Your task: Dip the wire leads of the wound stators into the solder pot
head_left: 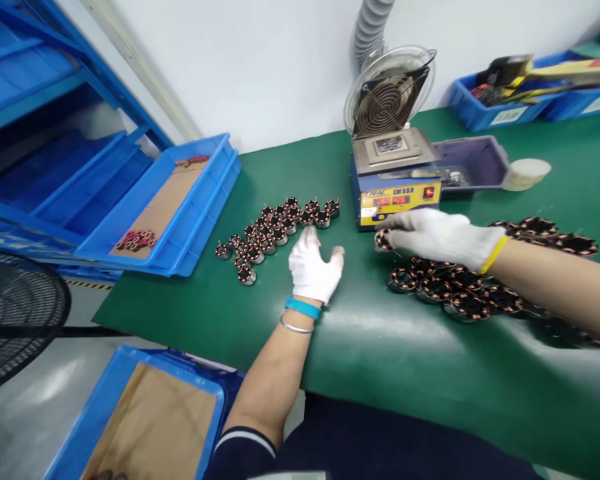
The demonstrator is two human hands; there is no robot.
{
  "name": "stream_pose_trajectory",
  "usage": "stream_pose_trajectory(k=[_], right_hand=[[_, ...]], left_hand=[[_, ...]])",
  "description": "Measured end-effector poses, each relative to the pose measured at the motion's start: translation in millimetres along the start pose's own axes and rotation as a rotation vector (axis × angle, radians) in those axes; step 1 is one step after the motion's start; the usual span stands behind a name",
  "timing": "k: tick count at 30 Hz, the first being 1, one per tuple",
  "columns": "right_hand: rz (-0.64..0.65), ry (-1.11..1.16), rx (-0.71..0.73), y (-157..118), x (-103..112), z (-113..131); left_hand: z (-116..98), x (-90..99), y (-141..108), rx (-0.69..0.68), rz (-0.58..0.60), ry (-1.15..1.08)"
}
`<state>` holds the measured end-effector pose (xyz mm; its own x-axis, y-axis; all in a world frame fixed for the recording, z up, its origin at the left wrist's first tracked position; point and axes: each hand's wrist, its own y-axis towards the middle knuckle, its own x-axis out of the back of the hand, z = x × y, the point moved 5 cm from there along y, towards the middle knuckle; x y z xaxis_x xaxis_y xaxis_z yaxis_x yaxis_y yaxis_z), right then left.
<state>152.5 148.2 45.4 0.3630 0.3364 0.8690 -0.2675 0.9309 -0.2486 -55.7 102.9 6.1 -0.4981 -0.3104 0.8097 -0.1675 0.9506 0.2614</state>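
My right hand [430, 233], in a white glove with a yellow cuff, pinches a copper-wound motor stator [383, 240] between thumb and fingers. It is just in front of the solder pot [397, 193], above the left end of a cluster of stators [435, 288] on the right. My left hand [314, 267], gloved in white, is over the green table with thumb and fingers apart and nothing visible in it. Its fingertips are close to a second group of stators [267, 239] at the left; whether they touch one is hard to tell.
A blue tray [207, 200] with cardboard and small coils stands at the left, another blue bin [220, 400] below. Behind the solder pot are a round cover and grey duct [373, 27]. A purple bin [485, 160], white pads [527, 172] and blue tool bins [505, 117] stand right. A black fan [20, 320] is far left.
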Motion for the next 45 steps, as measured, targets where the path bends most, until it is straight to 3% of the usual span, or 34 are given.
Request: stream_pose_trajectory(k=[3, 7, 9, 12, 13, 15, 17, 19, 23, 26, 28, 31, 36, 38, 40, 43, 45], right_hand=[[0.175, -0.258, 0.014, 4.0, -22.1, -8.6], [0.181, -0.343, -0.001, 3.5, -12.6, -16.5], [0.080, -0.268, -0.074, -9.4, -1.5, -16.9], [-0.215, -0.076, -0.207, -47.7, 1.8, -12.1], [-0.289, 0.008, -0.168, -61.9, -5.5, -6.6], [-0.330, 0.178, 0.093, -86.8, -31.2, 11.4], [-0.268, 0.279, 0.356, -106.2, -62.8, 27.8], [-0.214, 0.325, 0.472, -116.7, -88.3, 35.4], [-0.202, 0.335, 0.489, -117.6, -108.3, 35.9], [-0.216, 0.299, 0.490, -115.5, -110.0, 33.1], [-0.223, 0.282, 0.484, -114.6, -111.3, 30.9], [-0.225, 0.285, 0.498, -114.0, -113.7, 29.6], [-0.202, 0.354, 0.484, -113.3, -113.2, 29.5], [-0.167, 0.444, 0.400, -111.5, -112.5, 27.9], [-0.133, 0.643, 0.270, -108.5, -111.1, 24.3], [-0.103, 1.065, 0.133, -102.9, -105.8, 19.2], [-0.060, 1.272, 0.090, -99.1, -101.0, 16.2]], left_hand=[[25.2, 20.2, 13.1, 0.161, -0.137, 0.232], [53.0, 27.4, 20.8, 0.309, -0.095, 0.362], [58.9, 27.7, 22.7, 0.331, -0.081, 0.371], [60.5, 29.7, 23.9, 0.345, -0.107, 0.383], [59.6, 30.3, 24.0, 0.340, -0.110, 0.388], [56.0, 30.5, 23.4, 0.310, -0.094, 0.402], [50.3, 29.4, 21.8, 0.266, -0.059, 0.431], [43.5, 26.9, 19.4, 0.228, -0.022, 0.467], [33.3, 20.2, 14.8, 0.222, 0.032, 0.468], [30.9, 20.1, 14.9, 0.242, -0.038, 0.431], [28.8, 19.1, 17.9, 0.184, -0.078, 0.407], [28.9, 16.2, 24.1, 0.134, -0.078, 0.385], [28.5, 20.6, 27.0, 0.167, -0.068, 0.369], [24.4, 23.6, 19.9, 0.170, -0.071, 0.231], [16.7, 21.9, 6.9, 0.142, -0.027, -0.106], [-6.1, 9.6, -21.1, 0.036, 0.239, -0.694], [-23.9, 5.3, -40.6, -0.063, 0.423, -0.861]])
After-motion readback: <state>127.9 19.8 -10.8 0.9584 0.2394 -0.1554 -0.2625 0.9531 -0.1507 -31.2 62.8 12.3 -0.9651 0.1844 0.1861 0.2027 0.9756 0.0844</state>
